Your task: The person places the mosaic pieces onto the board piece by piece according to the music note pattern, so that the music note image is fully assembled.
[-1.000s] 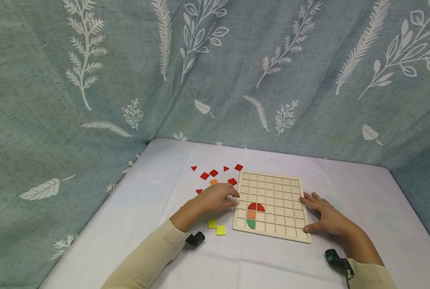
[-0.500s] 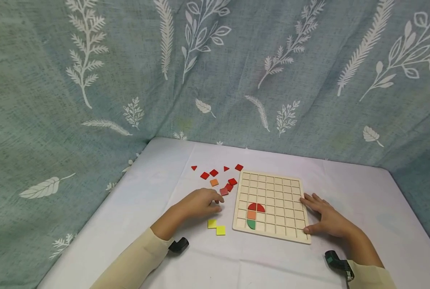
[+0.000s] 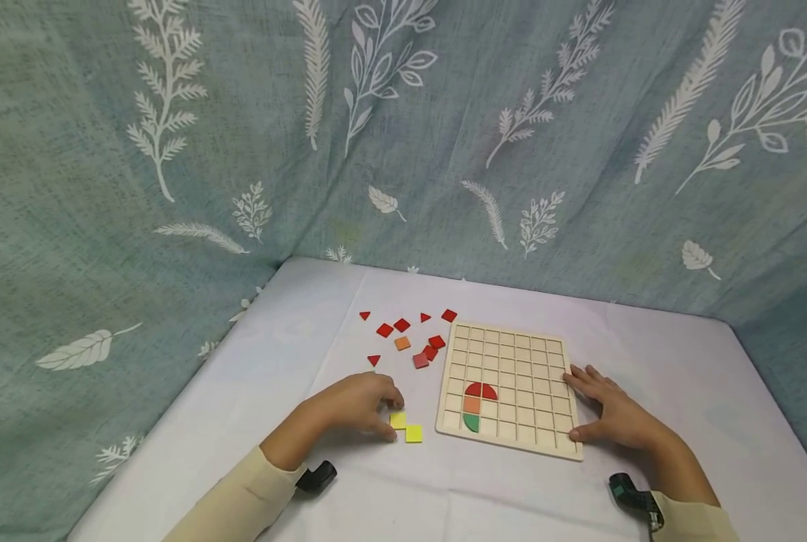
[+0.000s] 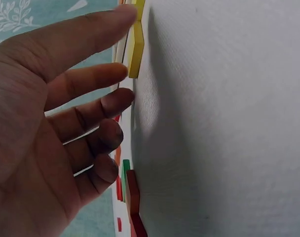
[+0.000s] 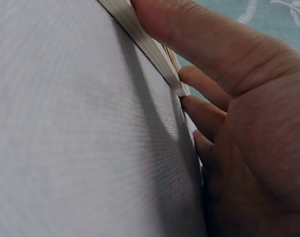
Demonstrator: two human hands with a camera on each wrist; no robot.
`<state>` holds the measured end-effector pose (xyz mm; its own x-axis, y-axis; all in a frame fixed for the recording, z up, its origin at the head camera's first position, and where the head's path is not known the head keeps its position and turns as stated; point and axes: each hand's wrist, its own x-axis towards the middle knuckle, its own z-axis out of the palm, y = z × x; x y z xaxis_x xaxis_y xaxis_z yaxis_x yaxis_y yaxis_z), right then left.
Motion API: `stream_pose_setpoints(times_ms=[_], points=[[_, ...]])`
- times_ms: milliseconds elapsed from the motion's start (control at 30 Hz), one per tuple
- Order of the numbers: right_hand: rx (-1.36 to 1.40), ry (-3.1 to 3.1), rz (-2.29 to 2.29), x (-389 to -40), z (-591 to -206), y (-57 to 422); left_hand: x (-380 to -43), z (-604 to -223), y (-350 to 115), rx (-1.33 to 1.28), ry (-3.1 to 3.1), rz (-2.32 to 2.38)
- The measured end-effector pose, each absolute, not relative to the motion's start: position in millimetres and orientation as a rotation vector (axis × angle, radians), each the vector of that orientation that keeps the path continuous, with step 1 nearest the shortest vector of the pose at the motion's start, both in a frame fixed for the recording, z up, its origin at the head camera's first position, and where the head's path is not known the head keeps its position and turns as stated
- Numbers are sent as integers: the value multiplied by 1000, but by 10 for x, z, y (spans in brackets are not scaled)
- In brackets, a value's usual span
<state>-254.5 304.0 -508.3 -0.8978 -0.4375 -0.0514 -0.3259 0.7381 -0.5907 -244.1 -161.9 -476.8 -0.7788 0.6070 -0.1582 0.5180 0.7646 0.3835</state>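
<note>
In the head view my left hand [image 3: 359, 403] hovers low at two yellow square tiles. Its thumb and fingers are apart, curving around the farther yellow tile [image 3: 398, 420]; the nearer yellow tile [image 3: 414, 433] lies just beyond the thumb. The left wrist view shows the thumb overlapping the yellow tiles [image 4: 136, 49], with nothing pinched. My right hand [image 3: 610, 410] rests with spread fingers along the right edge of a wooden grid board [image 3: 528, 376]. On the board sit red quarter-circles [image 3: 481, 391], an orange square [image 3: 471, 405] and a green quarter-circle [image 3: 471, 422].
Left of the board lie several red square tiles [image 3: 385, 330], an orange tile [image 3: 402, 343] and small red triangles [image 3: 373, 360]. A white cloth [image 3: 485, 497] covers the table. A leaf-patterned curtain [image 3: 430, 150] hangs behind it.
My left hand has moved from the board's left edge leftward and nearer to me, to the yellow tiles, uncovering red tiles beside the board. The right hand stays put.
</note>
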Motion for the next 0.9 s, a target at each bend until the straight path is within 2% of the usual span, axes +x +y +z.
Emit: stream_pose_setpoints(times_ms=[533, 900], points=[[-610, 2765, -892, -2536, -5100, 3038, -2417, -4724, -1536, 850, 2751, 297], [-614, 2775, -876, -2558, -5121, 3066, -2481, -4669, -1481, 812, 2729, 390]])
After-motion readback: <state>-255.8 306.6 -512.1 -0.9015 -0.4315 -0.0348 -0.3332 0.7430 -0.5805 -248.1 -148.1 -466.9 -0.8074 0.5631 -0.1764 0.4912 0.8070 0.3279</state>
